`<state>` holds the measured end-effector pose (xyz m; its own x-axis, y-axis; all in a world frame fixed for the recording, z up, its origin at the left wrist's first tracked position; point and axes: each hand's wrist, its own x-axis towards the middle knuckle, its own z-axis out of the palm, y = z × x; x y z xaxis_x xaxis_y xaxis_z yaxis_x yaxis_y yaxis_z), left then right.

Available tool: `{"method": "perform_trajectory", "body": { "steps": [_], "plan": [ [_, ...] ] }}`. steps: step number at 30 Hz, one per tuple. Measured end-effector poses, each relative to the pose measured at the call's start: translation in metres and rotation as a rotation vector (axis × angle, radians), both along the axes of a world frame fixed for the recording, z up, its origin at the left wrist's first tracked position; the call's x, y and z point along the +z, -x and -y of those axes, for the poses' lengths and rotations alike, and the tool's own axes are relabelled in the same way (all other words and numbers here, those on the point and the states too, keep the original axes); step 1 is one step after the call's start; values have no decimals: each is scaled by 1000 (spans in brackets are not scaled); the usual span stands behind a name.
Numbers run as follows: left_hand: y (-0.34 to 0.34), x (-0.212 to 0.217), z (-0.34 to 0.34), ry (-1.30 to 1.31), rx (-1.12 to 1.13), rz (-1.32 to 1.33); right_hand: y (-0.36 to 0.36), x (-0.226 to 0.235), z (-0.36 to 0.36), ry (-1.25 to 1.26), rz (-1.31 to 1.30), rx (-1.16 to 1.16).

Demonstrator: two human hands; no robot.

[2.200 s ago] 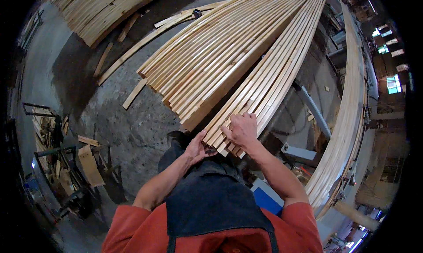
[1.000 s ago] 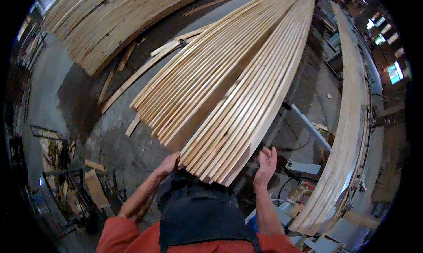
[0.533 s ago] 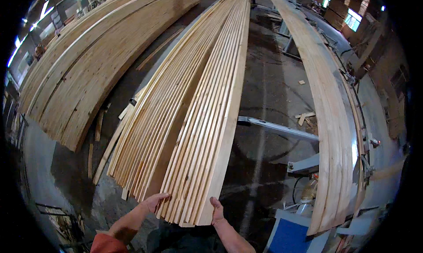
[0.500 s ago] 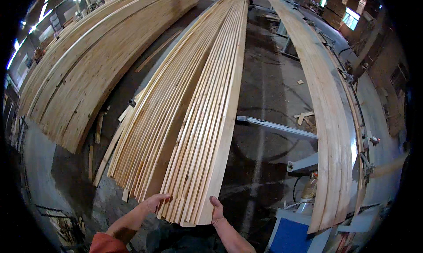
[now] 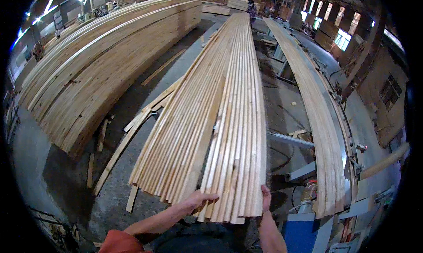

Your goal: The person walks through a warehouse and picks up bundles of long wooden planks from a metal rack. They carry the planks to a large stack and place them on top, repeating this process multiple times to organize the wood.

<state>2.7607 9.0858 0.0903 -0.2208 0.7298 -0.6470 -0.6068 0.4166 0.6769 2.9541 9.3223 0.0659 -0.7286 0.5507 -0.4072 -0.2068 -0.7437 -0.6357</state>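
Note:
A bundle of long, narrow wooden boards stands on edge, side by side, with its near ends between my hands. My left hand presses on its left side, fingers reaching over the top edges. On the outer right board lies my right hand, thumb upward, its other fingers mostly hidden behind the wood. Together the two hands clasp the bundle. Left of it runs a second row of similar boards, split from the bundle by a narrow gap at the near end.
A tall stack of long planks fills the left. Loose wood strips lie on the floor beside the board row. To the right, more planks rest along a machine with a blue panel. A person is at the far end.
The bundle's near end and both my hands now appear farther right in view. The view has also tilted up, showing more of the far hall. My hands keep their hold.

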Motion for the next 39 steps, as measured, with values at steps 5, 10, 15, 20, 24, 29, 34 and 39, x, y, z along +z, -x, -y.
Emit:
{"method": "perform_trajectory", "body": {
  "steps": [5, 10, 15, 20, 24, 29, 34, 39],
  "plan": [
    [60, 49, 47, -60, 38, 28, 68, 62, 66, 105, -375, 116],
    [113, 46, 94, 50, 40, 31, 111, 18, 99, -64, -46, -31],
    [146, 23, 122, -6, 112, 23, 150, -8, 139, -16, -22, -20],
    [167, 13, 140, -53, -2, 62, 152, 1, 147, -110, -18, 29],
    [161, 14, 147, -67, 90, 59, 160, 21, 159, -72, -82, 51],
    [159, 24, 149, -297, 241, 211, 168, 59, 172, -75, -139, 118],
    [143, -32, 127, -480, 283, 255, 176, 77, 188, -45, -139, 122],
    [148, 11, 142, -500, 286, 217, 182, 86, 204, -157, -234, 224]
  ]
}}
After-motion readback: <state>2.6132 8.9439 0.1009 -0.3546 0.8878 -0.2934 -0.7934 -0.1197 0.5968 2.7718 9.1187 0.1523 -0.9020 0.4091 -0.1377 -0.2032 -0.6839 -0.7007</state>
